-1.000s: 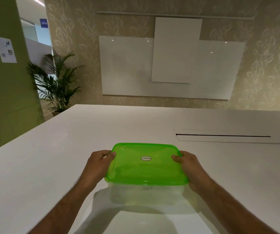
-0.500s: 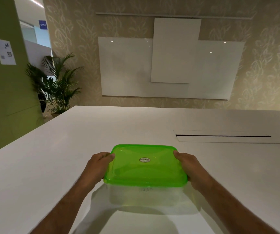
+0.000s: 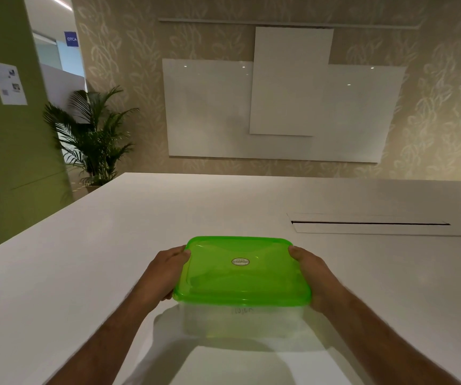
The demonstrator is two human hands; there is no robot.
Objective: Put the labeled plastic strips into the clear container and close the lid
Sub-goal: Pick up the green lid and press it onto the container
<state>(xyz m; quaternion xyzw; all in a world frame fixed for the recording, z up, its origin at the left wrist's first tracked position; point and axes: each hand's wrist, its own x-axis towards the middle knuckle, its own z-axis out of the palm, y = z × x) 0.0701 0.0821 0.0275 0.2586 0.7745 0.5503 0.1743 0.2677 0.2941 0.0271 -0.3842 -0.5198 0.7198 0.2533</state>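
Your left grip (image 3: 165,272) and right grip (image 3: 316,276) clasp opposite short sides of the clear container (image 3: 240,320), thumbs pressed on its green lid (image 3: 241,273), which sits between them on the white bench (image 3: 85,245); contents indistinct.

1. white table (image 3: 85,273) fills the lower half of the view, long cable slot (image 3: 371,224) at 2 o'clock
2. overlapping white boards (image 3: 279,112) on the leaf-pattern wall (image 3: 445,107), 12 o'clock
3. potted palm (image 3: 93,140) on the floor past the table corner, 10 o'clock
4. green pillar (image 3: 10,162) at 9 o'clock, printed sheet (image 3: 8,82) stuck on it
5. blue sign (image 3: 71,39) reading "OTCA", 11 o'clock
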